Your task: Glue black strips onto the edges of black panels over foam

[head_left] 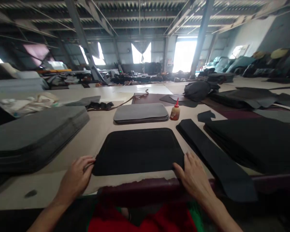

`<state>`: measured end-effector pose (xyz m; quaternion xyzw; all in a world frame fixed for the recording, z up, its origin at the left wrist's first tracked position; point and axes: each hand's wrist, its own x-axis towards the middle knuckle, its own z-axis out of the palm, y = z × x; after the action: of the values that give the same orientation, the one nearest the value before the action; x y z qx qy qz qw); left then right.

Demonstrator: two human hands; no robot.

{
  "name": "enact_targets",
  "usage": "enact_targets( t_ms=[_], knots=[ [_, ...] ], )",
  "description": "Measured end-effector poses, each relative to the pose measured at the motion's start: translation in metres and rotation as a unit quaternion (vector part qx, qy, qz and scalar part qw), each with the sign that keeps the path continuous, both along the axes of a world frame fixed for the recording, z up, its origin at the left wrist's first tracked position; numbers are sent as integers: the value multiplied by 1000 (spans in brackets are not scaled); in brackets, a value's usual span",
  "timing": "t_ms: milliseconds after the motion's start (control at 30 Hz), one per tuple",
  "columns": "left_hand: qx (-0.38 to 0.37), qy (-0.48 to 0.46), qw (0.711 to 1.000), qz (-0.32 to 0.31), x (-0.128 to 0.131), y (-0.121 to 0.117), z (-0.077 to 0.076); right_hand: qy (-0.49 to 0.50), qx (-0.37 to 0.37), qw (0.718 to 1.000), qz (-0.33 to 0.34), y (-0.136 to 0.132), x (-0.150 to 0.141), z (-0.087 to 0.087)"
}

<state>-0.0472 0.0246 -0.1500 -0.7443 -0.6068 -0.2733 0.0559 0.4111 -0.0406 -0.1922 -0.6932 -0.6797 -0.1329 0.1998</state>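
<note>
Flat on the table in front of me lies a black panel (139, 151) with rounded corners, leather-like or fabric. My left hand (78, 175) has its curled fingers pressed together at the panel's left edge; something small and dark, or a shadow, shows between them. Along the right edge rests my right hand (192, 172), fingers stretched out and thumb apart over the near corner. Just beyond the panel sits a stack of grey rounded pieces (141, 112). A small glue bottle (175, 111) with a red nozzle stands upright beside that stack.
Thick stacks of grey sheets (33, 135) and black sheets (258, 141) flank the work spot. A long black strip (215, 158) lies at the right, overhanging the table's front edge. A small black scrap (206, 116) lies behind it. Crumpled dark material (199, 90) is farther back.
</note>
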Motion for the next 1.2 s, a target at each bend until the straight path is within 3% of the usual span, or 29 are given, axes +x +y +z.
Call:
enact_targets(
  t_ms=[100,167,233,333,467,667,800,1033,1200],
  knots=[
    [61,16,998,-18,18,-10,17,23,67,997,18,-2,-4,1],
    [52,25,995,-77,38,-17,25,29,64,994,79,-4,-17,11],
    [-4,49,989,-141,62,-22,27,27,21,987,157,-6,-36,25],
    [-100,105,972,-183,91,-26,21,20,-60,971,232,-4,-65,41],
    [-160,148,959,-179,103,-28,10,6,-118,968,221,0,-76,40],
    [-197,143,950,-195,97,-29,14,-37,-53,990,126,-7,-40,5],
    [-181,125,955,-197,90,-30,15,-56,10,993,101,-14,-10,-12],
    [-67,74,989,-110,45,-20,2,-45,56,994,80,-22,9,-20],
    [-26,82,993,-75,4,-18,-7,-36,88,992,84,-20,9,-24]
  ],
)
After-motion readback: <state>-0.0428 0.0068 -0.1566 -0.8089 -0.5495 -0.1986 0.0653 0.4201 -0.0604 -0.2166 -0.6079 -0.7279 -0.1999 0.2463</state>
